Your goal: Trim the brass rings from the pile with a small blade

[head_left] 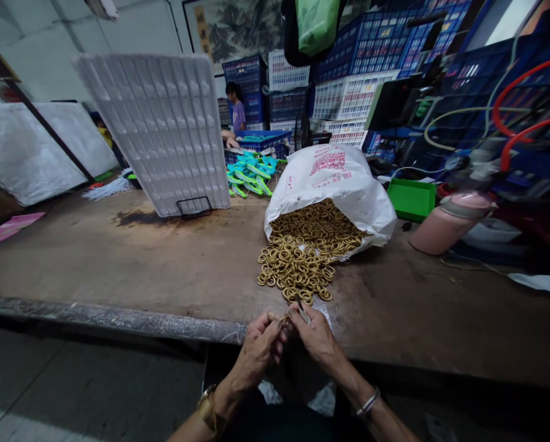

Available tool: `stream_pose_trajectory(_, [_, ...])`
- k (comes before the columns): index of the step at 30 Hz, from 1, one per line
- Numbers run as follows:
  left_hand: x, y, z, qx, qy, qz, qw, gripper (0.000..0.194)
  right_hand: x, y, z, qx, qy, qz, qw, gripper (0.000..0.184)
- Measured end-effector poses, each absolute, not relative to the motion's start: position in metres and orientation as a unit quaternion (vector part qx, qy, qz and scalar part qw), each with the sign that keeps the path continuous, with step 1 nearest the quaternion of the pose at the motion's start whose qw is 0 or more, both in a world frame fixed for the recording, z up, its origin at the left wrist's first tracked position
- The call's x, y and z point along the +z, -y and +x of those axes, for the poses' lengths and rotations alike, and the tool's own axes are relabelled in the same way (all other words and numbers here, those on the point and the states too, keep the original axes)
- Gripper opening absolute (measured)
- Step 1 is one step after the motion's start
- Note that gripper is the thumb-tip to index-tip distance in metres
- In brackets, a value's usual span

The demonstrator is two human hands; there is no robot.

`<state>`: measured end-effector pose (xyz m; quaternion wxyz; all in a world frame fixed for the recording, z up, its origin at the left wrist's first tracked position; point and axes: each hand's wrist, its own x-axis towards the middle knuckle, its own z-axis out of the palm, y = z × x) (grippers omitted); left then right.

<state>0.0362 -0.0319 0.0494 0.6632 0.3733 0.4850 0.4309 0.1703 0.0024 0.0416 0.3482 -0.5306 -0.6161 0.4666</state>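
Observation:
Both my hands meet just in front of the table's near edge. My left hand (259, 347) is closed, pinching a small gold ring (282, 318) between thumb and fingers; most of it is hidden. In my right hand (318, 336), a slim tool with a pale metal part (304, 312) sticks up between thumb and forefinger, close beside the ring. Its exact kind cannot be made out. Right beyond my fingers lies a heap of gold rings (296, 267), spilling from the mouth of a white woven sack (298, 178) that rests on its side.
A translucent ribbed panel (164, 135) stands upright in a black wire stand (194, 207) on the wooden table (95, 264). Green and blue plastic pieces (251, 175) lie behind it. To the right are a green tray (412, 199) and a pink bottle (452, 224). A person (237, 110) is near stacked crates.

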Motion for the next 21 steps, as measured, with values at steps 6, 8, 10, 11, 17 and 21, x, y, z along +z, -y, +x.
stream_pose_trajectory(6, [0.055,0.033,0.037,0.454,-0.479,0.384,0.646,0.036,0.039,0.006,0.174,0.317,0.752,-0.522,0.247,0.018])
stream_pose_trajectory(8, [0.054,0.033,0.037,0.454,-0.480,0.394,0.639,0.035,0.041,0.009,0.172,0.301,0.771,-0.519,0.213,0.027])
stream_pose_trajectory(10, [0.052,0.033,0.036,0.456,-0.482,0.404,0.630,0.035,0.042,0.009,0.171,0.293,0.777,-0.522,0.195,0.030])
stream_pose_trajectory(11, [0.050,0.033,0.036,0.459,-0.481,0.411,0.624,0.035,0.042,0.009,0.170,0.290,0.778,-0.524,0.188,0.031])
stream_pose_trajectory(17, [0.043,0.032,0.034,0.463,-0.479,0.438,0.604,0.037,0.045,0.008,0.169,0.267,0.783,-0.537,0.166,0.028])
stream_pose_trajectory(21, [0.041,0.033,0.034,0.469,-0.483,0.442,0.593,0.035,0.043,0.009,0.170,0.281,0.781,-0.533,0.166,0.025])
